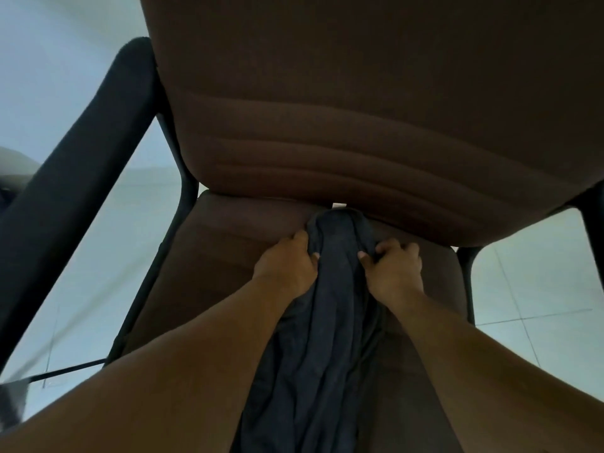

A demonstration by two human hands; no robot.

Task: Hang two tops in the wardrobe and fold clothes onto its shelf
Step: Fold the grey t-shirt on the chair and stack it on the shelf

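Observation:
A dark navy garment [330,322] lies bunched lengthwise down the middle of a brown chair seat [228,243], its far end reaching the gap under the backrest. My left hand [287,266] grips the cloth's left edge near its far end. My right hand [392,269] grips the right edge at the same height. Both forearms run in from the bottom of the view on either side of the garment. The wardrobe and its shelf are not in view.
The brown padded backrest [359,109] fills the upper middle. A black padded armrest [81,158] slants down the left side, and black chair frame tubes [591,237] show at the right. Pale floor tiles [539,289] lie around the chair.

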